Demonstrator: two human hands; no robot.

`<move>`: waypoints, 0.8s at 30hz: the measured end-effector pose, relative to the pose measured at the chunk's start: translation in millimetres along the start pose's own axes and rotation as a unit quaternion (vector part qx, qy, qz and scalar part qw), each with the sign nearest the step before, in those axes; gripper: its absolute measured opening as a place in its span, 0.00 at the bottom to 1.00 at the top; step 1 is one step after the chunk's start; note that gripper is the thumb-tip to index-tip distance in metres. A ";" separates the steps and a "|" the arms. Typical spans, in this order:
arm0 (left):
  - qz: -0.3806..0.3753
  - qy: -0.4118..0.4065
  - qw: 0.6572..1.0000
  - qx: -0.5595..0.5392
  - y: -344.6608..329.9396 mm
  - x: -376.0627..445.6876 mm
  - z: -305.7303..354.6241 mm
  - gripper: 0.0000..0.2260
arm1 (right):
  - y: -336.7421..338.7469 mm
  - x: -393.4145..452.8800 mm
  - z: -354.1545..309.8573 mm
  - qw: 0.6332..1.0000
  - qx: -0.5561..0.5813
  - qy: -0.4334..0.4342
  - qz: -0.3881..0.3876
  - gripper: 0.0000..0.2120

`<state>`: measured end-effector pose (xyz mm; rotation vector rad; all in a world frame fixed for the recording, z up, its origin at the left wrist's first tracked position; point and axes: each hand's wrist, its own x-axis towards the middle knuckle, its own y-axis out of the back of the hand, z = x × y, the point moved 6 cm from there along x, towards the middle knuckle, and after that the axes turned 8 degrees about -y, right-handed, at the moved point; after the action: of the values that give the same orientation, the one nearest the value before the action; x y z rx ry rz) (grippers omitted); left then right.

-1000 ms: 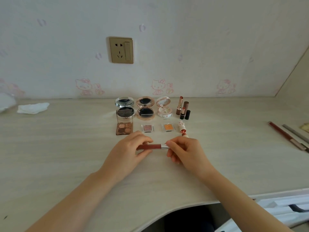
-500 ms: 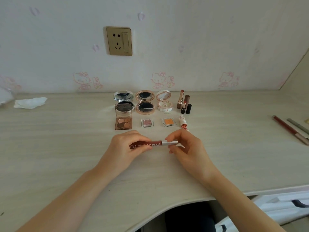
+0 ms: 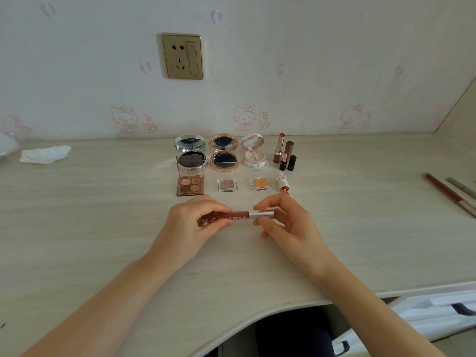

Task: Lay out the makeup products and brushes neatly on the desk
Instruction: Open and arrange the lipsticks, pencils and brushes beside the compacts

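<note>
Lip gloss tube [image 3: 235, 217] lifted — lettering showing.

Bare desk [image 3: 103, 228] flanks the hands; eyeshadow palette [image 3: 190, 185] blocks ahead.

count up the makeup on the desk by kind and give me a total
Round compacts: 3
Eyeshadow palettes and pans: 3
Lipsticks: 3, counting the lying one
Loose caps: 2
Lip gloss tube, in both hands: 1
Pencils: 2
Total: 14
</note>
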<state>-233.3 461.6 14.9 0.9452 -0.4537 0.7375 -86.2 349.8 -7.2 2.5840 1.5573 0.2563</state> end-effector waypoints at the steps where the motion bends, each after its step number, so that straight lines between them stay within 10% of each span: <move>1: 0.002 -0.001 1.000 0.001 -0.1 0.0 1.0 0.08 | -0.6 -0.2 -0.2 1.000 0.016 -0.007 0.000 0.06; 24: 0.008 0.046 0.999 -0.018 3.8 -1.0 -0.3 0.09 | 2.3 -0.3 -0.1 1.000 -0.003 0.003 0.020 0.12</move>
<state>-236.8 462.8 16.3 0.8706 -0.3920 0.7810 -84.4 348.5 -6.7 2.6150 1.5056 0.2718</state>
